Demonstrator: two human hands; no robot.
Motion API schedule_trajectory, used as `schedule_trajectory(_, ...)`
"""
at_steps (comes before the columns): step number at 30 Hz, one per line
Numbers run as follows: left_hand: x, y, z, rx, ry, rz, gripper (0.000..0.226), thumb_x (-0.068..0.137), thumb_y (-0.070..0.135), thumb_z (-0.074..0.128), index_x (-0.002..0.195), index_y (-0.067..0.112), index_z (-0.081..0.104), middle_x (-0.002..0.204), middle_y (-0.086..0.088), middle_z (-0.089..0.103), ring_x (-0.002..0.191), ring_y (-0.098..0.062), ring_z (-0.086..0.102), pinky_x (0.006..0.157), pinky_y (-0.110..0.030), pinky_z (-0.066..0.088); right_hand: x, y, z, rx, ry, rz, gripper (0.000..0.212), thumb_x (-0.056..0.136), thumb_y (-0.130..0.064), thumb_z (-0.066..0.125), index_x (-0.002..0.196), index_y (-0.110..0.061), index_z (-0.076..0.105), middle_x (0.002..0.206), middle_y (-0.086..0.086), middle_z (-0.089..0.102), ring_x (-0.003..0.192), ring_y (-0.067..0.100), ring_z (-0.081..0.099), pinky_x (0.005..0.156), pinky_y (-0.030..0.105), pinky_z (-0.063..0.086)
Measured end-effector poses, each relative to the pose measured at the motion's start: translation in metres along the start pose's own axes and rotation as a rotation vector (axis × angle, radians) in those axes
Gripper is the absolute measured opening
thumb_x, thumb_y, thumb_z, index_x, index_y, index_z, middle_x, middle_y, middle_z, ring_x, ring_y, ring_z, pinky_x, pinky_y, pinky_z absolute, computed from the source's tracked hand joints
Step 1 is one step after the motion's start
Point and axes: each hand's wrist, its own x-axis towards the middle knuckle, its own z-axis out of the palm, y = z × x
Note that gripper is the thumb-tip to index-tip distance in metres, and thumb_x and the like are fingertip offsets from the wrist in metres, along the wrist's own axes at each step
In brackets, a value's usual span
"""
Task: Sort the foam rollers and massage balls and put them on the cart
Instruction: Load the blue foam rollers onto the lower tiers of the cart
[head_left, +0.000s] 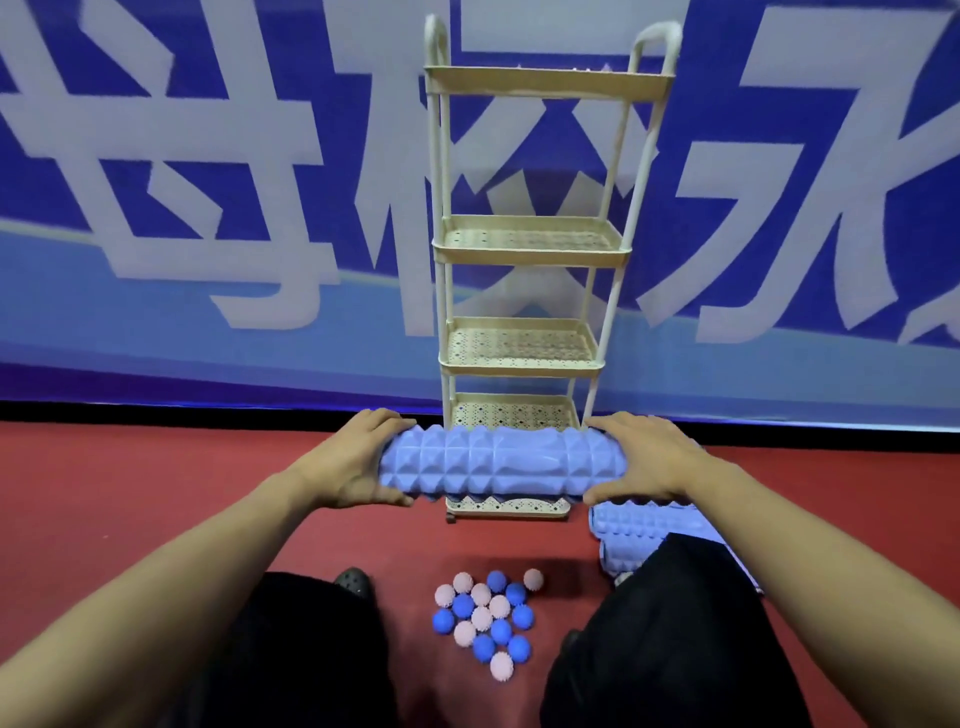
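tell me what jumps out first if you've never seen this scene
A blue foam roller held crosswise at its ends by the left hand and right hand, before a tall cream cart. Below, pink and blue massage balls cluster on the red floor.

This is looking like a gym or sports hall. A red sports floor (156, 493) is spreading from 6 to 9 o'clock, a big blue banner (208, 208) with large white characters is filling the wall at 12 o'clock, and a cream tiered cart (524, 249) is standing before it. Spiky massage balls (488, 621) are lying clustered at 6 o'clock, and ridged foam rollers (644, 525) are lying at 4 o'clock.
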Motion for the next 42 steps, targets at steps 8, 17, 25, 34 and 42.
schedule_trajectory(8, 0.012, 0.005, 0.023, -0.037, 0.103, -0.161, 0.110, 0.060, 0.067, 0.084, 0.147, 0.012, 0.045, 0.134, -0.003, 0.051, 0.121, -0.023, 0.046, 0.108, -0.034, 0.038, 0.017, -0.091, 0.049, 0.835, 0.545, 0.434, 0.054, 0.068, -0.070, 0.076, 0.090, -0.023, 0.064, 0.089, -0.007, 0.060, 0.091, 0.016, 0.052, 0.079, 0.032, 0.045)
schedule_trajectory(17, 0.040, 0.008, 0.072, -0.047, 0.131, -0.057, 0.108, 0.065, 0.069, 0.080, 0.148, 0.011, 0.044, 0.139, -0.002, 0.047, 0.121, -0.021, 0.044, 0.108, -0.034, 0.039, 0.056, -0.108, 0.079, 2.114, 0.158, 0.718, 0.072, 0.073, -0.061, 0.079, 0.131, -0.024, 0.060, 0.125, -0.003, 0.070, 0.116, 0.021, 0.064, 0.110, 0.047, 0.044)
schedule_trajectory(25, 0.091, -0.022, 0.143, -0.018, -0.089, -0.009, 0.115, 0.064, 0.077, 0.076, 0.150, 0.008, 0.041, 0.140, -0.006, 0.047, 0.124, -0.025, 0.046, 0.109, -0.040, 0.040, 0.099, -0.062, 0.159, 2.216, 0.323, 1.050, 0.068, 0.070, -0.048, 0.087, 0.126, -0.017, 0.064, 0.116, 0.004, 0.074, 0.104, 0.025, 0.071, 0.093, 0.043, 0.057)
schedule_trajectory(34, 0.204, -0.092, 0.207, -0.734, 0.105, -0.749, 0.109, 0.083, 0.057, 0.074, 0.159, 0.015, 0.008, 0.162, -0.014, 0.028, 0.145, -0.030, 0.036, 0.117, -0.052, 0.034, 0.152, -0.008, 0.279, 2.038, 0.610, 1.502, 0.069, 0.062, -0.050, 0.089, 0.112, -0.012, 0.062, 0.104, 0.002, 0.073, 0.090, 0.025, 0.073, 0.081, 0.042, 0.061)
schedule_trajectory(42, 0.253, -0.137, 0.253, -0.586, 0.232, -0.720, 0.031, 0.100, 0.041, 0.058, 0.119, 0.016, 0.055, 0.095, 0.013, 0.062, 0.083, -0.002, 0.062, 0.072, -0.023, 0.045, 0.202, 0.002, 0.355, 2.012, 0.777, 1.701, 0.073, 0.050, -0.057, 0.090, 0.105, -0.014, 0.068, 0.099, -0.001, 0.075, 0.083, 0.021, 0.074, 0.080, 0.037, 0.060)
